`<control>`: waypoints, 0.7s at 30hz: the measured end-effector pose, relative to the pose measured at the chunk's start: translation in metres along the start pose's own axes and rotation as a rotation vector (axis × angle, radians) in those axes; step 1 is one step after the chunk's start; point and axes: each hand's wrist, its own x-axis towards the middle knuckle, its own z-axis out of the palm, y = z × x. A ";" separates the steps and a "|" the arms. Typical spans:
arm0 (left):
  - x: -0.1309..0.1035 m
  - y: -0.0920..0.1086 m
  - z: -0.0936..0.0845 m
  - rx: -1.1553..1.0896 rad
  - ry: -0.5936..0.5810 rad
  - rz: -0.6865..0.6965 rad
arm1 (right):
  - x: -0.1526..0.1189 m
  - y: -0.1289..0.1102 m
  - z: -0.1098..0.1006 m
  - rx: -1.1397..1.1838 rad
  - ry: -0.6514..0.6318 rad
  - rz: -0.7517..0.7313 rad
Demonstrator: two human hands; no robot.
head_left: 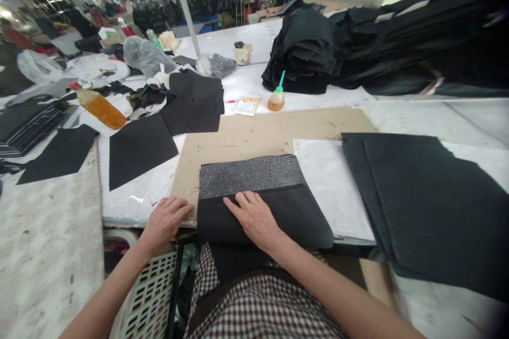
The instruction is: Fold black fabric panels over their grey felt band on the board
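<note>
A black fabric panel (274, 212) with a grey ribbed strip along its far side lies at the table's front edge, its near part drooping over toward my lap. My right hand (256, 220) rests on it with the fingers stretched out near the strip's border, holding nothing. Just left of the panel, my left hand (167, 217) lies on the tan board (238, 135), fingers extended and also without anything in them. Under the panel's right side is a white sheet (334, 185).
Stacked black panels (429, 201) lie at right; more black pieces (141, 148) spread leftward. A squeeze bottle (276, 99) of amber liquid stands behind the board, a larger amber bottle (101, 107) leans at left. A plastic basket (149, 291) sits below. People are in the background.
</note>
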 end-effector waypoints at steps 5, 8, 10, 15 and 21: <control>0.034 0.045 0.006 -0.123 0.129 -0.120 | -0.001 0.000 0.000 -0.002 0.035 -0.005; 0.055 0.070 0.018 -0.070 0.124 -0.056 | -0.010 0.012 -0.004 0.004 0.025 -0.014; 0.061 0.075 0.024 -0.012 0.133 -0.030 | -0.024 0.031 -0.010 -0.002 0.004 0.009; 0.060 0.067 0.021 0.034 0.094 -0.045 | -0.080 0.093 -0.032 -0.059 0.006 0.189; 0.070 0.062 0.011 -0.165 -0.009 -0.198 | -0.086 0.116 -0.054 -0.162 -0.003 0.250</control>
